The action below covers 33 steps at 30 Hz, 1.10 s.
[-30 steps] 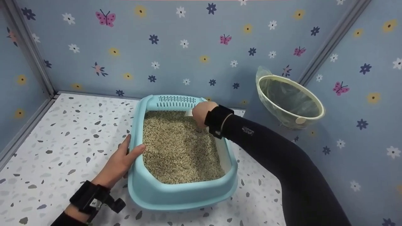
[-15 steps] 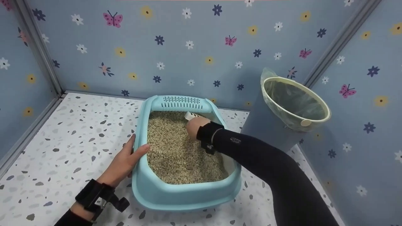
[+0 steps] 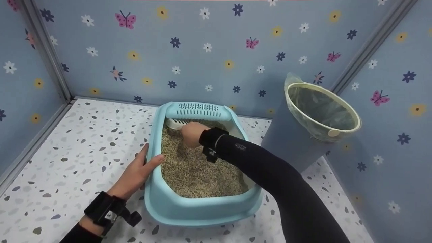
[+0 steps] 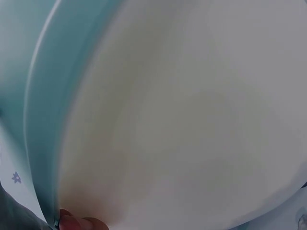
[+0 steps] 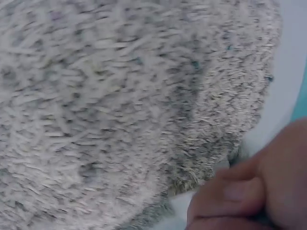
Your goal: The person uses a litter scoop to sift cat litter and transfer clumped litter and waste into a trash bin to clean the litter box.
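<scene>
A light blue litter box (image 3: 202, 213) full of tan pellet litter (image 3: 206, 175) stands on the speckled surface in the head view. My left hand (image 3: 136, 172) grips its left rim, thumb over the top edge and the other fingers along the outer wall. Inside the box, near its back left corner, my right hand (image 3: 193, 135) holds a white slotted litter scoop (image 3: 174, 124), whose handle is hidden in the fist. The right wrist view shows curled fingers (image 5: 225, 199) low over blurred pellets. Fingertips (image 4: 84, 223) appear beside the box's pale wall (image 4: 192, 120) in the left wrist view.
To the right stands a tall blue-grey bin (image 3: 292, 145) with a cream rim (image 3: 357, 125) and a translucent liner bag (image 3: 308, 130). Flower-patterned panels (image 3: 209, 67) enclose the back and sides. White speckled flooring (image 3: 84, 141) spreads around the box.
My right hand has swept the scoop leftward through the litter, from the back right to the back left of the box. The left hand keeps its hold on the rim; the head view has shifted slightly.
</scene>
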Available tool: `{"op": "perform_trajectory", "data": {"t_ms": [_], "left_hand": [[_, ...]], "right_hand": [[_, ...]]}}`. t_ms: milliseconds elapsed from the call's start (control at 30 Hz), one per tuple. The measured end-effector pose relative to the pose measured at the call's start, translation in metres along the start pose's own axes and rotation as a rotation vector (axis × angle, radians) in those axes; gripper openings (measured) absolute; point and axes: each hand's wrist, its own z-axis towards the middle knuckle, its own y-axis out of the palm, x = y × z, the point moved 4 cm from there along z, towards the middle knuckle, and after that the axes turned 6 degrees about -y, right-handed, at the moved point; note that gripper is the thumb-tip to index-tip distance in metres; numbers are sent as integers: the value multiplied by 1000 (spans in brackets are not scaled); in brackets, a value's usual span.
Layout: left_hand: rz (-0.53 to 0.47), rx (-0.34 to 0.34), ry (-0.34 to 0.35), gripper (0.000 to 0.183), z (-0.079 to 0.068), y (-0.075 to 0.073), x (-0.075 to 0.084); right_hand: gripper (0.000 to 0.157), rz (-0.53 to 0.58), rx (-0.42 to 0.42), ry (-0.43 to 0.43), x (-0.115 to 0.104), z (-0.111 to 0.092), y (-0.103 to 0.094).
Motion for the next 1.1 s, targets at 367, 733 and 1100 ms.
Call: {"op": "perform_trajectory", "data": {"t_ms": [367, 733, 1100], "left_hand": [[6, -13, -34, 93, -3, 1, -3], [-3, -14, -29, 97, -2, -1, -3], [7, -3, -42, 97, -4, -1, 2]], "right_hand": [[11, -229, -59, -139, 7, -72, -6], [14, -345, 92, -72, 20, -91, -25], [36, -441, 15, 26, 29, -54, -13]]}}
